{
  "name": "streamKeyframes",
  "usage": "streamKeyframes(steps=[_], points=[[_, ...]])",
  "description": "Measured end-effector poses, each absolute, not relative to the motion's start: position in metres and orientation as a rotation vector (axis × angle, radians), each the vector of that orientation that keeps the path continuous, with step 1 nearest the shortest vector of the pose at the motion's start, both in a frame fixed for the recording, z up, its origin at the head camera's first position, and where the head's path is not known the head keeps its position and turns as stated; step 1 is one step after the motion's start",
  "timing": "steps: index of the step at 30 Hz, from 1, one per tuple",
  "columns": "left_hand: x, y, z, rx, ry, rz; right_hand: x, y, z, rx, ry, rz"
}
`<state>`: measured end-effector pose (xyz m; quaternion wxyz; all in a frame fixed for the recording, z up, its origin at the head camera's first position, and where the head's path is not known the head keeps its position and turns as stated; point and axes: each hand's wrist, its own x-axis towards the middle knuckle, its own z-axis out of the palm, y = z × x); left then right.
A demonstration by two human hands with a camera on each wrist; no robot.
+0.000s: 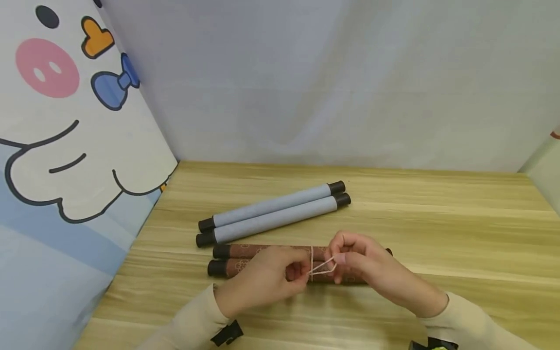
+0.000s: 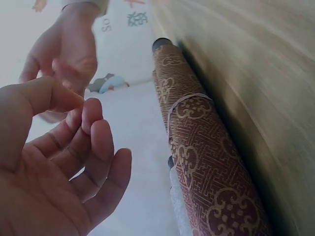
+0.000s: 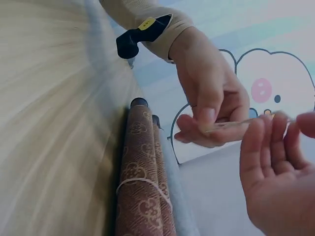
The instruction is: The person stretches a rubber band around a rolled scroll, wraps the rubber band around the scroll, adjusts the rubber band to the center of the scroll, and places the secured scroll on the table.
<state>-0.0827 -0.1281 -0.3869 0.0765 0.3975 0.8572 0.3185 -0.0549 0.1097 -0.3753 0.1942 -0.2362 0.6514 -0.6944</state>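
Two brown scrolls [image 1: 249, 251] with gold patterns and dark end knobs lie side by side on the table. A thin pale string [image 1: 312, 253] circles both near their middle. My left hand [image 1: 271, 274] pinches the string close over the scrolls between thumb and index finger. Opposite it, my right hand [image 1: 372, 262] pinches a small drawn-out loop of the same string, and its wrist covers part of the scrolls' right end. In the right wrist view, a strand spans the gap between both hands, above the patterned scroll [image 3: 135, 162].
Two light blue-grey scrolls [image 1: 275, 199] with black knobs lie slanted just behind the brown pair. The wood-grain table [image 1: 459, 233] meets a pale curtain [image 1: 328, 87] at the back. A panel with cartoon figures [image 1: 87, 146] stands along the left edge.
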Motion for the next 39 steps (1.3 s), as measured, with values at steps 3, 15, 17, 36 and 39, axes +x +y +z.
streamKeyframes(steps=[3,15,17,36,39], points=[[-0.082,-0.131,-0.383,1.103,2.527,1.079,-0.053,0.112,-0.378,-0.707,1.722,-1.899],[-0.085,-0.149,-0.379,1.013,2.521,1.254,-0.057,0.123,-0.388,-0.521,2.311,-1.572],[-0.085,-0.148,-0.380,1.042,2.551,1.213,-0.057,0.123,-0.388,-0.501,2.341,-1.577],[-0.078,-0.127,-0.381,1.154,2.509,1.283,-0.056,0.108,-0.378,-0.549,2.341,-1.601],[-0.076,-0.126,-0.383,1.178,2.529,1.280,-0.056,0.107,-0.379,-0.548,2.353,-1.603]])
